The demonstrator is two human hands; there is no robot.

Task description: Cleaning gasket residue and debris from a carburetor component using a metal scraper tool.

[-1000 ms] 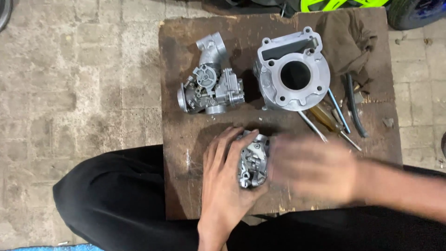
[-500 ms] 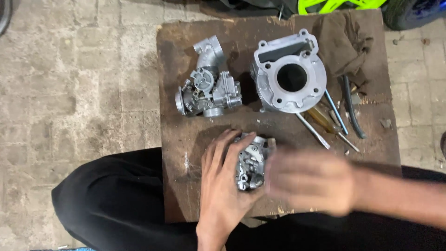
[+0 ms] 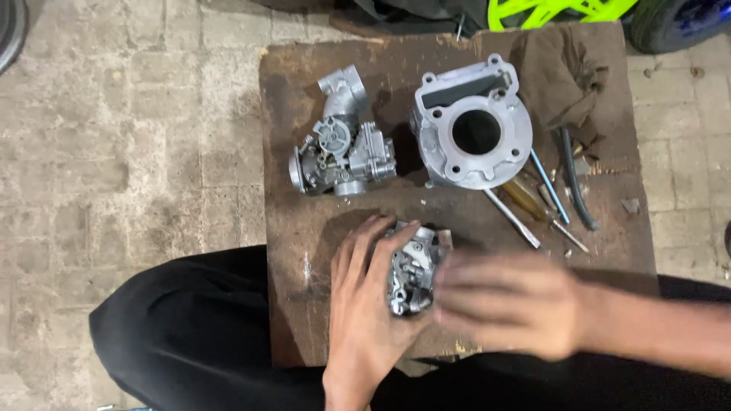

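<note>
Motorcycle workshop: carburetor (image 3: 341, 156), engine cylinder (image 3: 474, 131), screwdrivers (image 3: 533, 204), greasy board (image 3: 304, 251).

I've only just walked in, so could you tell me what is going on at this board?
A person sits at a worn wooden board, working with bare hands. The left hand cups a small metal engine part near the board's front edge, while the right hand, blurred, is at the part's right side. Further back lie a carburetor, an engine cylinder, a few screwdrivers and a dark rag, none of them touched.
</note>
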